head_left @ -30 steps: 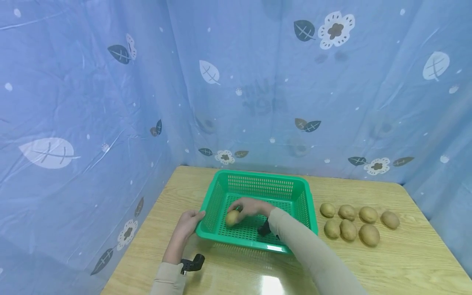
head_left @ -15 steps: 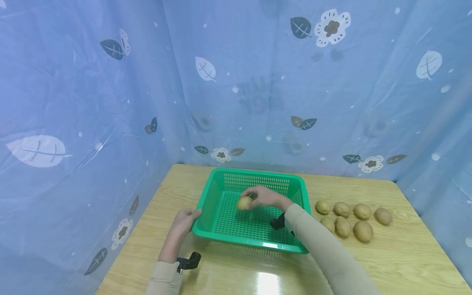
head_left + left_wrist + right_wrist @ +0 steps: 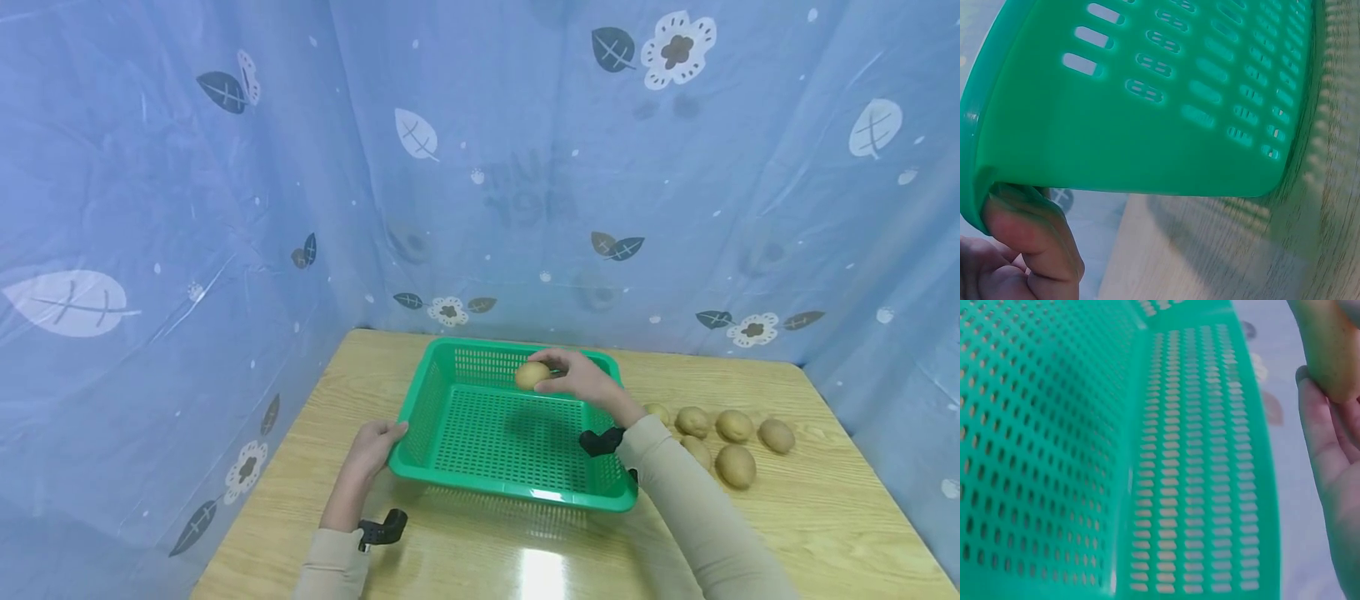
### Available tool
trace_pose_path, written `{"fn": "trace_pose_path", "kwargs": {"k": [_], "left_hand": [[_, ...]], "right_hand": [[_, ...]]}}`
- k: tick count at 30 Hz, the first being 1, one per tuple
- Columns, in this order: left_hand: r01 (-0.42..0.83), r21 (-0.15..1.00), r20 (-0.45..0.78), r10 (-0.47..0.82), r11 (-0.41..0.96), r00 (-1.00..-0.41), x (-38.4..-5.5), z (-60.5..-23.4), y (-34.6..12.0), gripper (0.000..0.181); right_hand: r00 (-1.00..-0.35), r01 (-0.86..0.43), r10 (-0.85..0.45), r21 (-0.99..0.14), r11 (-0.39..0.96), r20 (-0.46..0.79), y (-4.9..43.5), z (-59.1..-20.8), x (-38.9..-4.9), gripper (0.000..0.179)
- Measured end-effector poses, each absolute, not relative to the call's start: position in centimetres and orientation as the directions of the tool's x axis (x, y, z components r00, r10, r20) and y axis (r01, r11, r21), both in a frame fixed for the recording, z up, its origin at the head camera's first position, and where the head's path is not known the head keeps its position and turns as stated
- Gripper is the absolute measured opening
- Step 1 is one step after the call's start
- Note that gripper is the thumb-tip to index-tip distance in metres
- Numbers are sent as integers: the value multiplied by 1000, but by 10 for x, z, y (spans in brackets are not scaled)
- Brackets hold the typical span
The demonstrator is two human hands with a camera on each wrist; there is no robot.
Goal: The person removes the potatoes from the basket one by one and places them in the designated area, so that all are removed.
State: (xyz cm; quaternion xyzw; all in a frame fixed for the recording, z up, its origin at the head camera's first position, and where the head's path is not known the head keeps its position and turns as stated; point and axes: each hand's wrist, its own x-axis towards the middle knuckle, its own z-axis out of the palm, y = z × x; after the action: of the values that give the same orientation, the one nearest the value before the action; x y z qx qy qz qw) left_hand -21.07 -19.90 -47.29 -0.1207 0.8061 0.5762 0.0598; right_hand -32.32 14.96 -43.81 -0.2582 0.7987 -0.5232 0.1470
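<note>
A green plastic basket (image 3: 487, 492) with slotted walls stands on the wooden table, its inside bare. My left hand (image 3: 372, 446) grips its left rim near the front corner, fingers curled under the lip in the left wrist view. Over the back right part of the basket, my right hand (image 3: 581, 377) holds a potato (image 3: 532, 375) between thumb and fingers. In the right wrist view that potato (image 3: 1330, 347) shows at the top right edge, partly cut off.
Several potatoes (image 3: 735, 465) lie in two rows on the table right of the basket, some partly hidden behind the right sleeve (image 3: 697, 500). A blue patterned curtain (image 3: 480, 167) hangs behind and at both sides of the table (image 3: 450, 558).
My right hand has lifted the potato from the basket's floor and carried it back and to the right. My left hand keeps its grip on the rim.
</note>
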Motion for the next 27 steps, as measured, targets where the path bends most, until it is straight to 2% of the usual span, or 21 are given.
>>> {"fn": "trace_pose_path", "kwargs": {"k": [12, 21, 27], "left_hand": [[-270, 909, -249, -107, 318, -963, -212, -472, -201, 39], [-263, 917, -243, -103, 300, -965, -214, -475, -202, 39], [-257, 919, -238, -101, 298, -966, -213, -477, -202, 39]], "right_hand": [[-938, -235, -325, -917, 324, 125, 211, -423, -306, 55], [-968, -241, -156, -908, 344, 198, 264, -433, -294, 60], [-981, -183, -17, -882, 434, 195, 299, -446, -272, 62]]}}
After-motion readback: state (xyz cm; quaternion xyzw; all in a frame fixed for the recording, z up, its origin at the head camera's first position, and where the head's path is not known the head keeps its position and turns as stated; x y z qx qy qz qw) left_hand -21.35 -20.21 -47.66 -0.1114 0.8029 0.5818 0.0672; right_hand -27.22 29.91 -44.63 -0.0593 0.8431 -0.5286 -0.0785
